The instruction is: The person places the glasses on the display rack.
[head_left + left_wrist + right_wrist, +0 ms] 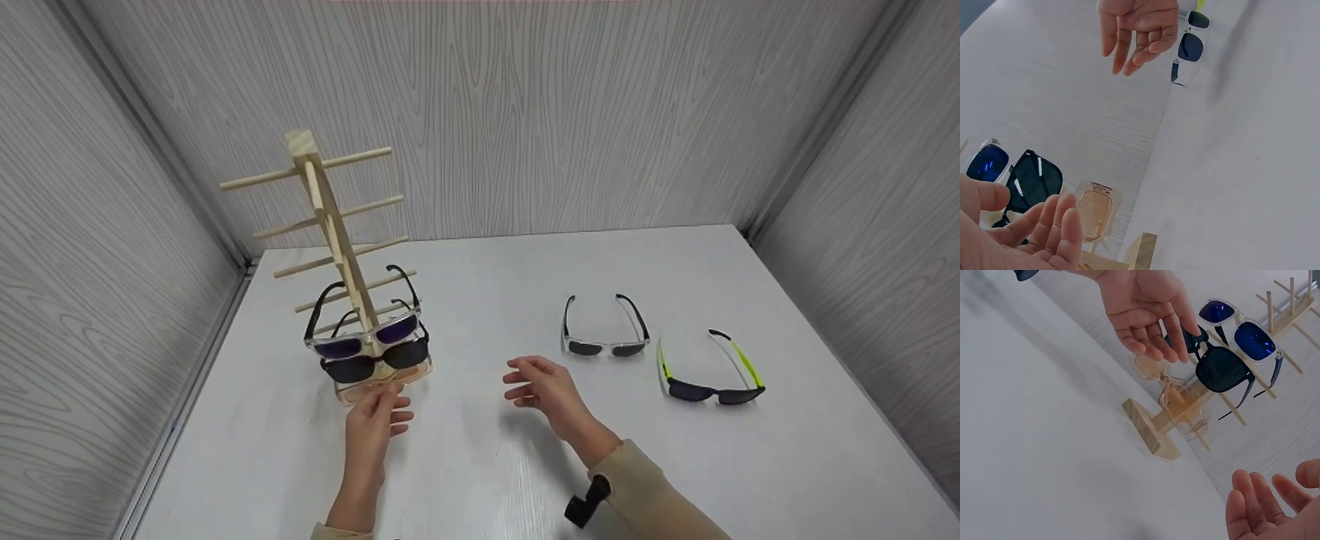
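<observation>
My left hand (370,418) is in front of the lower part of a wooden eyewear stand (330,217), its fingers loosely bent with nothing held. On the stand, clear-framed sunglasses with blue lenses (1255,341) hang above black sunglasses (1221,369). Below them are glasses with pale orange lenses (1095,215), partly covered by my left hand in the head view. Whether the fingertips touch the glasses, I cannot tell. Over the middle of the table is my right hand (546,390), fingers relaxed and holding nothing. To its right lie clear-framed sunglasses with dark lenses (606,349).
Sunglasses with yellow-green temples (716,392) lie farther right on the white table (480,315). Several bare pegs (358,157) stick out sideways from the stand's upper part. Grey wood-grain panels (525,112) enclose the table at the back and sides.
</observation>
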Action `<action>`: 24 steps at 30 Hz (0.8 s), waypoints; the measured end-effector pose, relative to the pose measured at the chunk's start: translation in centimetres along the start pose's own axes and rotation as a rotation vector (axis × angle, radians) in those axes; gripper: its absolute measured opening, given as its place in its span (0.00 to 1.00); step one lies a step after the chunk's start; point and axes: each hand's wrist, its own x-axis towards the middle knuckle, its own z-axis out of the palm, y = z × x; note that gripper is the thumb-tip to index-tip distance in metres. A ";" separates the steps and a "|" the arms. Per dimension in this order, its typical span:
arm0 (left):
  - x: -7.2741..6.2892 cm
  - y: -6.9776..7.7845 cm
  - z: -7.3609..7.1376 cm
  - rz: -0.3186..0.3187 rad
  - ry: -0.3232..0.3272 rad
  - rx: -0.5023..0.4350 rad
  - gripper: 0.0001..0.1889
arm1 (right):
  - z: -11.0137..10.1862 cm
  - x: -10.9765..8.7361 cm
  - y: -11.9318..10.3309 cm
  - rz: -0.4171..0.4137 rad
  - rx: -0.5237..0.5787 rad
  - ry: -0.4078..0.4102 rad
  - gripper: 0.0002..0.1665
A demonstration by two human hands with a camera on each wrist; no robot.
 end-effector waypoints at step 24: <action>-0.1 -2.6 3.9 -0.069 -0.076 0.010 0.18 | -4.5 -1.0 2.4 0.055 -0.021 0.196 0.18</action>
